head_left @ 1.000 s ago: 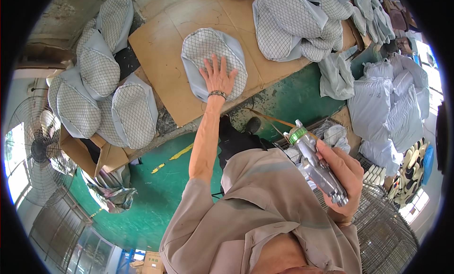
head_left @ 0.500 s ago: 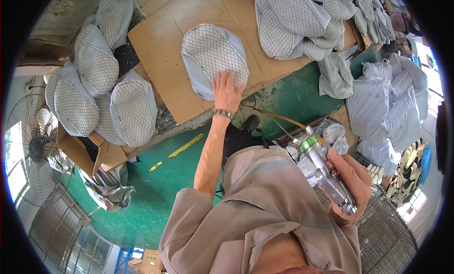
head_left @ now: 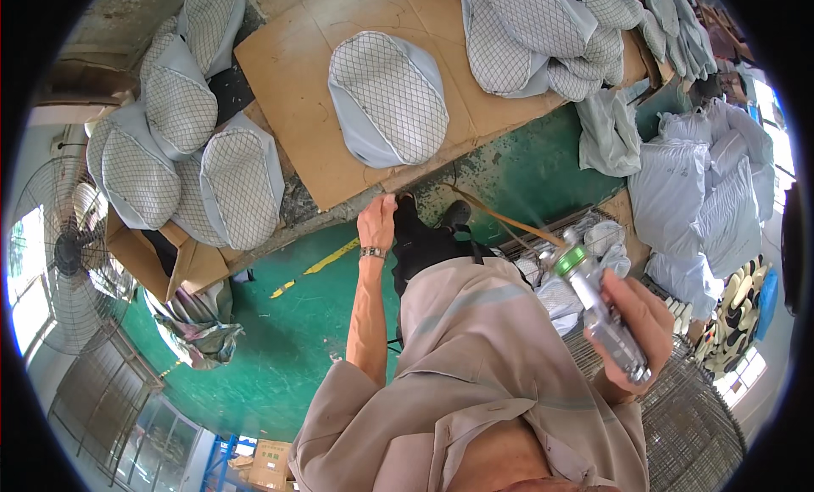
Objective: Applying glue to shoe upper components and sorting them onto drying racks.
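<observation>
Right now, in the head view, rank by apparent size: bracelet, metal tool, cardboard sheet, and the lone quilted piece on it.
Largest to smallest:
Cardboard sheet
Lone quilted piece
Metal tool, though nearness to the camera may enlarge it
Bracelet

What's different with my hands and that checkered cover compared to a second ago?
Your left hand has let go of the checkered cover, drawing back toward you past the table's near edge. Your right hand has shifted slightly rightward, still gripping the silver tool with the green ring. The cover stayed put on the cardboard.
</observation>
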Motion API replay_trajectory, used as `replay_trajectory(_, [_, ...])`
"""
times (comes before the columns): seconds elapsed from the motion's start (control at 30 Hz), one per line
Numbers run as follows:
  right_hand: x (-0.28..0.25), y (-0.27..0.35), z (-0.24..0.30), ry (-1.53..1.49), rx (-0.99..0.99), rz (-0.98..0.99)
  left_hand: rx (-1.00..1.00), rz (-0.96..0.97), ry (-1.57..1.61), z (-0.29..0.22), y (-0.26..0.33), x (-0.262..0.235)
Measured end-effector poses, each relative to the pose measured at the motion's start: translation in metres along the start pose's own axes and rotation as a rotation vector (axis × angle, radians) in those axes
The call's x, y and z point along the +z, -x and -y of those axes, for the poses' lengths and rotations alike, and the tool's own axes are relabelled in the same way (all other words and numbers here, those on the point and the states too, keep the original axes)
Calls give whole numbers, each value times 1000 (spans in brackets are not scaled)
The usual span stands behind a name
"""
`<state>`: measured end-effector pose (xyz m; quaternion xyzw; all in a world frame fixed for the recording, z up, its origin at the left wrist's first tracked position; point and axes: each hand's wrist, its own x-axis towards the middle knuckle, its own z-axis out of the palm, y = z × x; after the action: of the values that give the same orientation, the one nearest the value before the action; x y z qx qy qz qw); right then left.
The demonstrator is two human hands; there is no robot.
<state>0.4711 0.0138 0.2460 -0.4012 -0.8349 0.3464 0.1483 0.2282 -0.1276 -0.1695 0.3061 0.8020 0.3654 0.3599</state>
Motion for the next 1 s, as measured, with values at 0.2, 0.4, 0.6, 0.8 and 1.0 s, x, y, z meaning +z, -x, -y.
replay_trajectory(0.2, [-6, 14, -9, -13, 19, 22, -325, 44, 123, 101, 27, 23])
replay_trajectory(0.4, [-8, 24, -17, 23, 84, -12, -783, 110, 233, 188, 67, 41])
replay_trajectory(0.6, [-13, 31, -26, 4, 56, -4, -982, 131, 349, 201, 92, 52])
replay_trajectory(0.8, [-21, 48, -34, 20, 131, 34, -892, 118, 338, 185, 84, 58])
replay_trajectory(1.0, [-32, 60, -47, -56, 86, 61, -770, 94, 341, 165, 70, 66])
